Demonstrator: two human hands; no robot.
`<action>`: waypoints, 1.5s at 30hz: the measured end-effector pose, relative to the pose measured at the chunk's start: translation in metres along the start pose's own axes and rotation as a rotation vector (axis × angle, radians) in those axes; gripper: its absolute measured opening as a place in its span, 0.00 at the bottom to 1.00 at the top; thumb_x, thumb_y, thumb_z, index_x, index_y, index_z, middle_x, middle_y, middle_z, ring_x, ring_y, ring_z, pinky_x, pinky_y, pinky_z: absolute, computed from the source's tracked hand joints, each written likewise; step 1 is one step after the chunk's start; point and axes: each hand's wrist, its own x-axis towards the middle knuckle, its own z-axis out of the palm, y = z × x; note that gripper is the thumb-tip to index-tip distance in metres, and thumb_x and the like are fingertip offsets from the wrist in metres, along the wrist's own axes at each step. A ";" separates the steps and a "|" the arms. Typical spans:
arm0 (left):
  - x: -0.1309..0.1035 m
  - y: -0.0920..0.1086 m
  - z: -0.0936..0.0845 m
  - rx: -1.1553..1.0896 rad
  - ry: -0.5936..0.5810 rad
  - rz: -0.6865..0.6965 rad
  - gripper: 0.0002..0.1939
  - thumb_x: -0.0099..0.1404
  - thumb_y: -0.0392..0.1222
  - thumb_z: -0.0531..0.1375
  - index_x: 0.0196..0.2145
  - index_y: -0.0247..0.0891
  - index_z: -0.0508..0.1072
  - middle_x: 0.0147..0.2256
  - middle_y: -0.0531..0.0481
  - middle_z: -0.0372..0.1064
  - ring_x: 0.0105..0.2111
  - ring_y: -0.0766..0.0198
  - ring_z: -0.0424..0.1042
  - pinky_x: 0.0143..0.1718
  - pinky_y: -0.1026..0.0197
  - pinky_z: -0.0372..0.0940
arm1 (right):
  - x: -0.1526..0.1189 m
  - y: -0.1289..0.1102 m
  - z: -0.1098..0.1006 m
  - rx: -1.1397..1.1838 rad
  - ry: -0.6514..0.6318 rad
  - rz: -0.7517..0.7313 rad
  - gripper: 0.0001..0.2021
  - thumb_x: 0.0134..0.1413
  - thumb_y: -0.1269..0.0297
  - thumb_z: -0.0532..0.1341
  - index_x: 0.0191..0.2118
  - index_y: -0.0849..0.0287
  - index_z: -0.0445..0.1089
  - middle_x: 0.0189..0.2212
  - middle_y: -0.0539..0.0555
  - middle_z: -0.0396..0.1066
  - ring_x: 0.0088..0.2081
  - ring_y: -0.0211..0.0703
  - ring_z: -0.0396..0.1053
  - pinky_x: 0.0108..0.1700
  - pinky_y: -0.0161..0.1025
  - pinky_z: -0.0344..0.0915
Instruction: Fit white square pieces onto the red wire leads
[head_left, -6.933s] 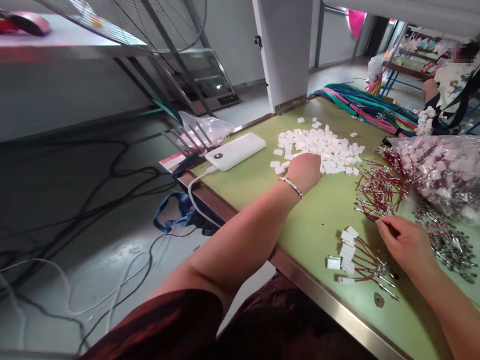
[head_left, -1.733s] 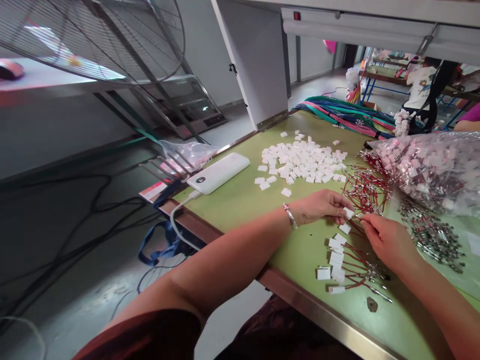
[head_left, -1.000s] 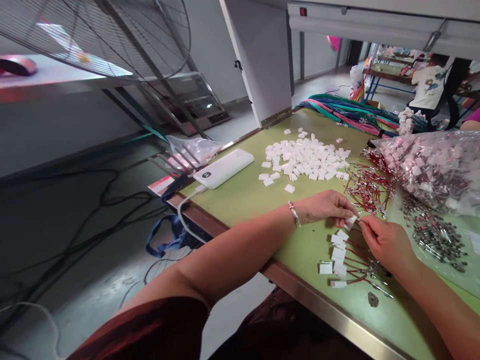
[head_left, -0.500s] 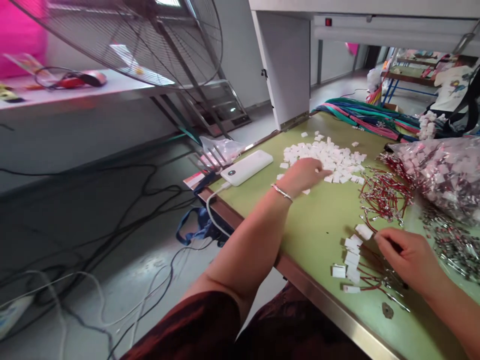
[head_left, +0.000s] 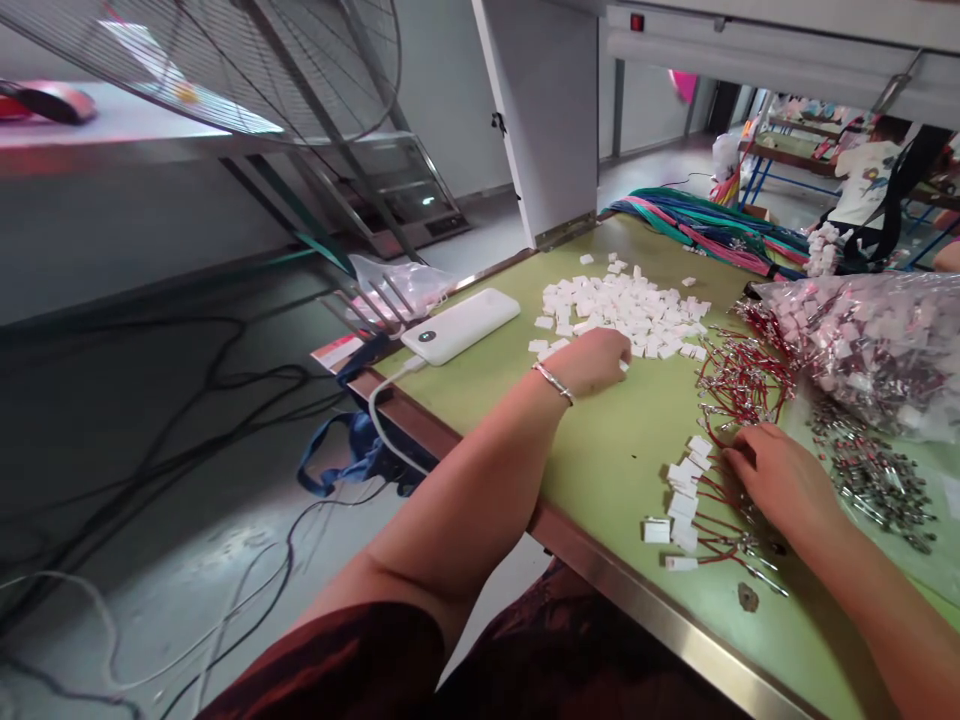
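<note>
Heap of small white plastic connectors (head_left: 634, 308) | just beyond your nearer left hand (head_left: 598, 361), pinching one | right hand (head_left: 785, 476): grip unclear

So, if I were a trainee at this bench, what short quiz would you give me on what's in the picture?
1. True or false: a white cable is plugged into the power bank.
2. Which of these is nearest the right hand?
A) the fan
B) the red wires
C) the power bank
3. Fill the gap: the left hand is by the scattered ____.

Key:
1. True.
2. B.
3. White pieces.
</note>
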 end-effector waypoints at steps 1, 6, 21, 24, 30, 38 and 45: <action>0.001 0.002 0.003 -0.044 0.001 0.045 0.16 0.51 0.31 0.57 0.38 0.35 0.76 0.41 0.42 0.72 0.41 0.54 0.69 0.41 0.60 0.61 | 0.001 0.000 0.001 0.020 -0.012 -0.010 0.08 0.57 0.62 0.56 0.32 0.57 0.70 0.32 0.54 0.72 0.28 0.42 0.68 0.27 0.36 0.54; 0.005 0.019 0.016 -0.356 0.010 0.110 0.16 0.55 0.30 0.54 0.40 0.35 0.75 0.39 0.43 0.73 0.40 0.57 0.71 0.44 0.58 0.62 | 0.005 0.013 -0.003 0.202 0.031 -0.023 0.07 0.56 0.62 0.56 0.31 0.56 0.69 0.29 0.52 0.72 0.28 0.42 0.68 0.31 0.37 0.58; 0.001 0.041 0.030 -1.396 -0.361 0.078 0.06 0.58 0.36 0.64 0.36 0.35 0.76 0.24 0.54 0.71 0.20 0.75 0.64 0.24 0.68 0.57 | -0.007 0.000 -0.017 0.549 0.043 -0.086 0.14 0.59 0.55 0.53 0.31 0.55 0.72 0.23 0.48 0.71 0.25 0.40 0.67 0.30 0.35 0.62; 0.000 0.042 0.034 -1.428 -0.394 0.066 0.07 0.59 0.37 0.65 0.37 0.35 0.77 0.24 0.53 0.71 0.21 0.75 0.64 0.24 0.68 0.56 | -0.008 -0.001 -0.019 0.623 0.025 -0.062 0.14 0.59 0.55 0.54 0.29 0.55 0.71 0.21 0.48 0.69 0.24 0.39 0.65 0.29 0.34 0.60; 0.000 0.044 0.040 -1.432 -0.414 0.172 0.08 0.56 0.36 0.66 0.36 0.35 0.77 0.23 0.53 0.72 0.21 0.74 0.65 0.24 0.68 0.56 | -0.007 -0.006 -0.027 0.733 -0.070 -0.059 0.15 0.59 0.56 0.53 0.25 0.57 0.67 0.20 0.48 0.66 0.24 0.38 0.63 0.29 0.34 0.59; 0.000 0.044 0.041 -1.460 -0.447 0.193 0.09 0.55 0.36 0.67 0.36 0.35 0.77 0.24 0.53 0.72 0.23 0.74 0.66 0.24 0.68 0.57 | -0.008 -0.005 -0.024 0.965 -0.101 -0.038 0.17 0.62 0.52 0.52 0.28 0.56 0.67 0.22 0.48 0.66 0.28 0.38 0.63 0.35 0.35 0.59; 0.001 0.043 0.040 -1.464 -0.468 0.246 0.08 0.58 0.33 0.65 0.37 0.35 0.78 0.25 0.53 0.71 0.23 0.74 0.66 0.27 0.68 0.59 | -0.007 -0.005 -0.026 1.026 -0.039 0.030 0.17 0.59 0.51 0.54 0.27 0.57 0.67 0.21 0.49 0.67 0.28 0.38 0.62 0.34 0.35 0.58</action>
